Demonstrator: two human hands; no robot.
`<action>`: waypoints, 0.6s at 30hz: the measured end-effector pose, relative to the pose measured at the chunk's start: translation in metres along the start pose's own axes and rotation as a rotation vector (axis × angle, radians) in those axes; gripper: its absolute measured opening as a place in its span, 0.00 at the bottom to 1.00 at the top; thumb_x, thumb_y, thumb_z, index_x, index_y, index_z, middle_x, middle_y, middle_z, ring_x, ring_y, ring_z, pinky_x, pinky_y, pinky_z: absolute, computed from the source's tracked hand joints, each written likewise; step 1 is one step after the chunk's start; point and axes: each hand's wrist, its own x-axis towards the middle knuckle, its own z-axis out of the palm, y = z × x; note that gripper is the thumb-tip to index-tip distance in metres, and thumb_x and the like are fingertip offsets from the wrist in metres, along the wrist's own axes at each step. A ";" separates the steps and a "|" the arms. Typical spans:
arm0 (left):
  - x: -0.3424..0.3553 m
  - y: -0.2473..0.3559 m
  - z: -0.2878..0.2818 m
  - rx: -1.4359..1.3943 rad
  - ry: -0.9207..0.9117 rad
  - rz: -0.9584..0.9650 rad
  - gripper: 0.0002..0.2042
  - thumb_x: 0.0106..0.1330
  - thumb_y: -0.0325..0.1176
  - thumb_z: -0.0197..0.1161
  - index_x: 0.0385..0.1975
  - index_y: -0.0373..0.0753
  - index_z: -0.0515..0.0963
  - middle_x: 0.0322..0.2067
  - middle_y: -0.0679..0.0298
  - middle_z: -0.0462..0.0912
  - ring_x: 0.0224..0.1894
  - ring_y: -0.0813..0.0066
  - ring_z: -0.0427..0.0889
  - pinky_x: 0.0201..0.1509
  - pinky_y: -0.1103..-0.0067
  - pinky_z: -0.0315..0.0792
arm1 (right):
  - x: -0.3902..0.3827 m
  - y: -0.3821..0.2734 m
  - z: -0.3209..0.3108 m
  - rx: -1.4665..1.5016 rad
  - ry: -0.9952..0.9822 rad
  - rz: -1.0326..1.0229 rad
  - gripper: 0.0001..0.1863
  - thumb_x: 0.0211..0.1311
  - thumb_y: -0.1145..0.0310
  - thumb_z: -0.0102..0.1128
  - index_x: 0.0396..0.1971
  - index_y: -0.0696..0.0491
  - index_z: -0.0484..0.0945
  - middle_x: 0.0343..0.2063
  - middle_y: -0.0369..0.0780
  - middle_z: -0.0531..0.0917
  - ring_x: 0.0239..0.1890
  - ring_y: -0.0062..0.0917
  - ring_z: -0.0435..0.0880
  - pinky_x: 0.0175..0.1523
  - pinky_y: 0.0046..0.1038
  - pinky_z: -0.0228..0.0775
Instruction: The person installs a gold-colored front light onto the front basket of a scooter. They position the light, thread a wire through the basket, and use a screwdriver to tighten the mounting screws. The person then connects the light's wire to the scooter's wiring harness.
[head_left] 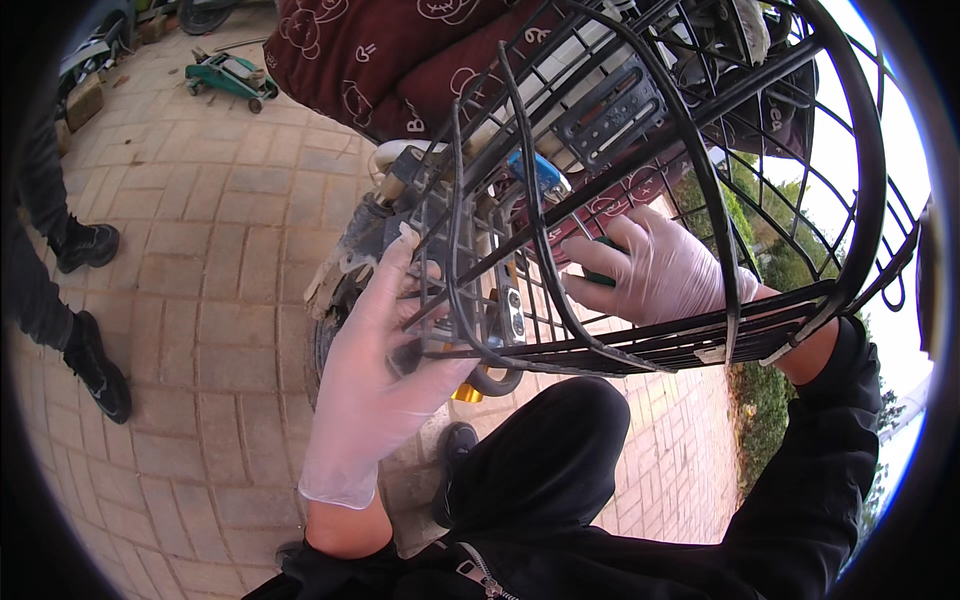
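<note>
My left hand in a translucent glove grips the lower left of a black wire basket, index finger raised along the metal, other fingers partly hidden among the wires. My gloved right hand reaches through the basket with fingers curled around a dark green tool handle; its working end is hidden. Around the hands are metal brackets, a blue part, a gold-coloured part and some of a wheel behind my left hand. A maroon patterned quilted cover lies behind the basket.
Another person's dark-trousered legs and shoes stand at the left. A green wheeled floor jack sits on the brick paving at upper left, near a distant wheel. My bent knee is below the basket. Greenery borders the paving at right.
</note>
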 end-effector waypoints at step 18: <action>-0.001 -0.003 0.001 -0.007 0.010 -0.001 0.44 0.54 0.24 0.72 0.72 0.32 0.56 0.56 0.54 0.73 0.54 0.67 0.78 0.60 0.72 0.72 | 0.004 -0.001 0.004 0.012 0.094 0.068 0.22 0.44 0.63 0.70 0.42 0.49 0.78 0.54 0.41 0.75 0.36 0.28 0.79 0.37 0.30 0.73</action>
